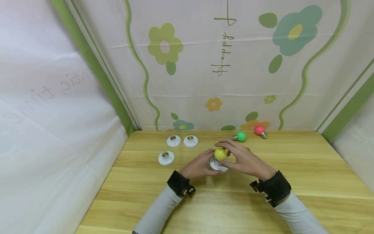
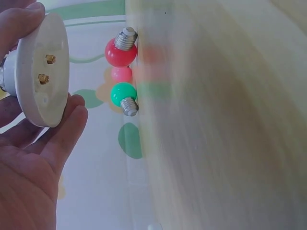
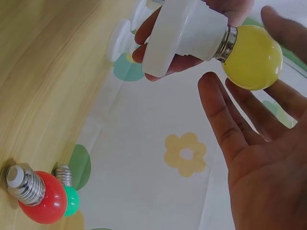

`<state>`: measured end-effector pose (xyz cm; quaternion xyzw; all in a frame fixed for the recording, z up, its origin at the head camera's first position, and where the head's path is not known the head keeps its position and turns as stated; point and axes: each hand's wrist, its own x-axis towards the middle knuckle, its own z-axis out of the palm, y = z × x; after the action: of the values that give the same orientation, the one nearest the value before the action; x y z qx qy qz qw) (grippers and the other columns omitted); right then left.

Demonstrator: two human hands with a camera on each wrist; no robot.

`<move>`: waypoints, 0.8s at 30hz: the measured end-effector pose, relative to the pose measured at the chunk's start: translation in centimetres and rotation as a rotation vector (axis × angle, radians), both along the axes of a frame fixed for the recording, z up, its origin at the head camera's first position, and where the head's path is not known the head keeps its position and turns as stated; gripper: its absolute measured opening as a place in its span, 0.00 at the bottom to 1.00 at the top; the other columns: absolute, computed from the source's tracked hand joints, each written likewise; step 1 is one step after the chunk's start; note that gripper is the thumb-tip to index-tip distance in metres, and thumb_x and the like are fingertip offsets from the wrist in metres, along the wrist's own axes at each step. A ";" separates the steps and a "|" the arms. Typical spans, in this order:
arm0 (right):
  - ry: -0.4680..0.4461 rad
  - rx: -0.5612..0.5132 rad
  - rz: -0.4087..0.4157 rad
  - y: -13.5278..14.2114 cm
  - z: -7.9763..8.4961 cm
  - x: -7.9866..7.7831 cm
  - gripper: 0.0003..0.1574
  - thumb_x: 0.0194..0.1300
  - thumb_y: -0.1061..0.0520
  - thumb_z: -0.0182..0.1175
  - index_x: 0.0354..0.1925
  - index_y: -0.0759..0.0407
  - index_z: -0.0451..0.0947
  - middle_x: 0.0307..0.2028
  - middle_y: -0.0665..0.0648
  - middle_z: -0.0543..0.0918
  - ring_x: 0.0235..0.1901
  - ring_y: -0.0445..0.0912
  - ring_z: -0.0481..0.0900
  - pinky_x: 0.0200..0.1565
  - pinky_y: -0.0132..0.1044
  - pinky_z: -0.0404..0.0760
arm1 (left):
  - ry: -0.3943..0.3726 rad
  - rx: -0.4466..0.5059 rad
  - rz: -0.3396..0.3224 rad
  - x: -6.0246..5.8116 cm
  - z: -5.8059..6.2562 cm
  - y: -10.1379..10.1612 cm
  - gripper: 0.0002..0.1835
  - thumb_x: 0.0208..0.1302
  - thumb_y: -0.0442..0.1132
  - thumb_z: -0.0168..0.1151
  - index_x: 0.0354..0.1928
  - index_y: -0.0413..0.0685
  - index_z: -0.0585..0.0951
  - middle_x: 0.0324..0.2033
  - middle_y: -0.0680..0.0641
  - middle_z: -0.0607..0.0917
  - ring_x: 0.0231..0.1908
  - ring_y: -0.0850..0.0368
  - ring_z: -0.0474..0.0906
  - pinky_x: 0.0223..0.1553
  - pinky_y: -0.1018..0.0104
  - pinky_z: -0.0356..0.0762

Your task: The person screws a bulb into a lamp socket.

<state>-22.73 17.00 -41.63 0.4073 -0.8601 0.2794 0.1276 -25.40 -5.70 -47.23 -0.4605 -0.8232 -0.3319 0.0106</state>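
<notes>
My left hand [image 1: 201, 165] grips a white round lamp socket [image 1: 215, 165] by its rim, off the table. Two brass screws show on its underside in the left wrist view. A yellow bulb [image 3: 254, 57] sits in the socket's mouth, with part of its metal thread exposed. Around the bulb my right hand [image 3: 268, 148] is spread, fingers mostly straight. In the right wrist view its thumb and index fingertip look apart from the glass; whether the other fingers touch is hard to tell.
Three more white sockets [image 1: 166, 158] stand at the table's back left. A green bulb [image 1: 241, 136] and a pink bulb [image 1: 259, 130] lie along the back edge. A red bulb [image 2: 121, 51] lies near them, mostly behind my right hand in the head view. A printed curtain [image 1: 193, 81] hangs behind.
</notes>
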 end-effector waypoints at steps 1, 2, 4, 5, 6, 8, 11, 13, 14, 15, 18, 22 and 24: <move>-0.006 0.004 0.003 0.0 0.0 0.1 0.39 0.62 0.38 0.63 0.66 0.48 0.66 0.63 0.48 0.69 0.52 0.40 0.73 0.46 0.43 0.82 | -0.001 0.004 -0.002 0.0 0.0 0.0 0.41 0.58 0.57 0.66 0.70 0.55 0.63 0.62 0.54 0.70 0.59 0.65 0.67 0.57 0.73 0.71; -0.009 0.007 0.008 0.0 0.0 0.1 0.39 0.63 0.39 0.62 0.68 0.48 0.64 0.64 0.49 0.68 0.55 0.41 0.72 0.48 0.44 0.81 | 0.000 0.008 -0.005 0.0 0.0 0.0 0.41 0.58 0.57 0.66 0.70 0.55 0.62 0.62 0.54 0.70 0.59 0.65 0.67 0.57 0.73 0.71; -0.001 0.006 0.027 0.0 0.0 0.2 0.38 0.64 0.43 0.62 0.69 0.49 0.64 0.65 0.49 0.67 0.60 0.44 0.68 0.52 0.46 0.79 | -0.002 0.017 -0.009 0.0 0.1 -0.1 0.41 0.58 0.57 0.66 0.70 0.56 0.62 0.63 0.54 0.69 0.60 0.65 0.66 0.58 0.72 0.70; 0.005 0.002 0.034 0.0 0.1 0.2 0.37 0.65 0.46 0.62 0.69 0.50 0.64 0.65 0.49 0.67 0.61 0.44 0.67 0.54 0.47 0.78 | -0.004 0.021 -0.010 0.0 0.1 -0.1 0.41 0.58 0.57 0.66 0.71 0.56 0.61 0.64 0.54 0.69 0.60 0.65 0.66 0.59 0.72 0.70; 0.017 0.000 0.041 0.0 0.1 0.2 0.36 0.65 0.49 0.61 0.68 0.52 0.64 0.65 0.49 0.67 0.62 0.44 0.67 0.55 0.48 0.77 | -0.006 0.026 -0.012 0.0 0.1 -0.1 0.41 0.59 0.57 0.66 0.71 0.56 0.60 0.64 0.54 0.68 0.61 0.65 0.66 0.59 0.71 0.70; 0.035 -0.006 0.047 0.0 0.1 0.2 0.34 0.65 0.54 0.60 0.68 0.52 0.66 0.64 0.49 0.69 0.62 0.44 0.66 0.56 0.47 0.76 | -0.007 0.032 -0.014 0.0 0.2 -0.1 0.42 0.59 0.58 0.65 0.72 0.57 0.59 0.65 0.55 0.68 0.61 0.65 0.65 0.60 0.70 0.69; 0.046 -0.017 0.049 0.0 0.1 0.2 0.32 0.64 0.57 0.60 0.66 0.52 0.68 0.62 0.49 0.71 0.60 0.42 0.68 0.55 0.46 0.77 | -0.008 0.036 -0.014 0.0 0.3 -0.2 0.43 0.58 0.58 0.66 0.72 0.57 0.59 0.65 0.55 0.68 0.61 0.65 0.65 0.60 0.71 0.69; 0.049 -0.024 0.051 0.0 0.2 0.2 0.31 0.63 0.58 0.60 0.65 0.52 0.69 0.61 0.49 0.73 0.58 0.42 0.69 0.53 0.45 0.78 | -0.004 0.034 -0.014 0.0 0.3 -0.2 0.42 0.58 0.58 0.66 0.72 0.56 0.60 0.64 0.54 0.69 0.60 0.65 0.66 0.59 0.71 0.69; 0.049 -0.028 0.053 0.0 0.2 0.2 0.31 0.63 0.58 0.61 0.64 0.52 0.70 0.60 0.49 0.73 0.58 0.42 0.70 0.52 0.44 0.79 | -0.003 0.034 -0.013 0.1 0.3 -0.2 0.42 0.58 0.58 0.66 0.72 0.56 0.60 0.64 0.54 0.69 0.60 0.65 0.66 0.59 0.71 0.69; 0.050 -0.033 0.054 0.0 0.1 0.2 0.30 0.63 0.58 0.61 0.64 0.52 0.70 0.59 0.49 0.74 0.57 0.42 0.70 0.52 0.44 0.79 | -0.002 0.033 -0.013 0.1 0.3 -0.2 0.42 0.58 0.57 0.66 0.71 0.56 0.60 0.63 0.54 0.69 0.60 0.65 0.67 0.59 0.71 0.69; 0.054 -0.047 0.048 0.0 0.1 0.1 0.29 0.62 0.57 0.63 0.61 0.52 0.72 0.58 0.48 0.74 0.54 0.40 0.72 0.49 0.42 0.81 | 0.001 0.029 -0.011 0.1 0.3 -0.2 0.41 0.58 0.57 0.66 0.71 0.55 0.61 0.63 0.54 0.70 0.59 0.65 0.67 0.59 0.71 0.70; 0.056 -0.068 0.043 -0.1 -0.1 -0.1 0.28 0.60 0.54 0.66 0.58 0.52 0.74 0.55 0.46 0.76 0.49 0.38 0.74 0.46 0.42 0.82 | 0.002 0.022 -0.008 0.1 0.3 -0.1 0.40 0.58 0.59 0.65 0.70 0.56 0.63 0.61 0.55 0.71 0.59 0.66 0.67 0.58 0.72 0.71; 0.054 -0.076 0.042 -0.1 -0.1 -0.1 0.27 0.60 0.52 0.68 0.57 0.51 0.74 0.53 0.45 0.76 0.47 0.38 0.74 0.44 0.42 0.83 | 0.002 0.018 -0.008 0.1 0.3 -0.1 0.40 0.58 0.59 0.65 0.69 0.56 0.63 0.61 0.55 0.71 0.58 0.66 0.68 0.57 0.73 0.71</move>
<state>-22.86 16.88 -41.72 0.4276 -0.8364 0.3032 0.1603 -25.32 -5.79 -46.97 -0.4642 -0.8183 -0.3387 0.0142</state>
